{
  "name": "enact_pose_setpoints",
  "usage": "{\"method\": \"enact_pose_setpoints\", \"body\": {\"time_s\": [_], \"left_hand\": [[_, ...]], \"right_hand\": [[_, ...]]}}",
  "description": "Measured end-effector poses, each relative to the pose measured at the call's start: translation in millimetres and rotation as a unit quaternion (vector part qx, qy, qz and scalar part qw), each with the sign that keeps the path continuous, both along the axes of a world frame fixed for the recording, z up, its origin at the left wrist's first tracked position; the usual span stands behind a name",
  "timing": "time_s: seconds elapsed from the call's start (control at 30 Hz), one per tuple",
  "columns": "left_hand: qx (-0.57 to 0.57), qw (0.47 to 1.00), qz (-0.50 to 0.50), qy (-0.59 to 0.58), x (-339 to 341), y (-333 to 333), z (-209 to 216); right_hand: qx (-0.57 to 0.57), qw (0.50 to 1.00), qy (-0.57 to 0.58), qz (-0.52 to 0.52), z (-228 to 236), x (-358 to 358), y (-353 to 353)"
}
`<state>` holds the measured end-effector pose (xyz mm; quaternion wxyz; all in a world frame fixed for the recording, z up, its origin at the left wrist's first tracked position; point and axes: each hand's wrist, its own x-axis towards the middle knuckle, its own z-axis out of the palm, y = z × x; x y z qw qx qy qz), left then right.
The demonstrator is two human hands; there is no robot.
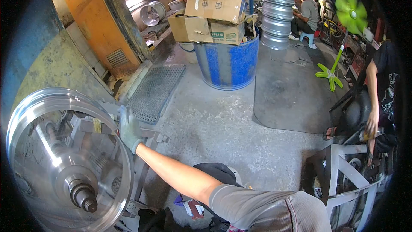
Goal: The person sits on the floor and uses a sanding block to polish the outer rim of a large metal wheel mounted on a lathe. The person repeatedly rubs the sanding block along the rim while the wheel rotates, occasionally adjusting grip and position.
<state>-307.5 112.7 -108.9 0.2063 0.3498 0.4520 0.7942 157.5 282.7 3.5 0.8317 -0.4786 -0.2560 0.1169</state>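
Observation:
A shiny metal wheel rim (64,96) is mounted on a lathe-like machine at the left, blurred as if spinning. A stepped, threaded shaft (83,195) sticks out through its centre. My right hand (129,129), in a pale grey-green glove, presses at the rim's right edge with its fingers together, pointing up. A sliver of red shows between glove and rim; what the hand holds is mostly hidden. My bare forearm and grey sleeve stretch across from the lower right. My left hand is out of view.
A blue drum (229,66) carries cardboard boxes (214,7). Stacked rims (275,21) stand behind, near a seated person. A green fan (329,74) is at the right, with another person beside a grey metal frame (343,176). A perforated mat (154,92) lies beyond my hand.

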Motion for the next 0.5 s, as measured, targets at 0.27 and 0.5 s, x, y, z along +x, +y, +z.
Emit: {"method": "enact_pose_setpoints", "body": {"time_s": [0.27, 0.5], "left_hand": [[-0.05, 0.993, 0.037, -0.097, 42, -8, 42], [-0.043, 0.993, 0.056, -0.09, 40, -14, 41]], "right_hand": [[0.032, 0.992, 0.025, 0.118, -25, 4, 28], [0.061, 0.981, 0.067, 0.169, -33, -4, 38]]}}
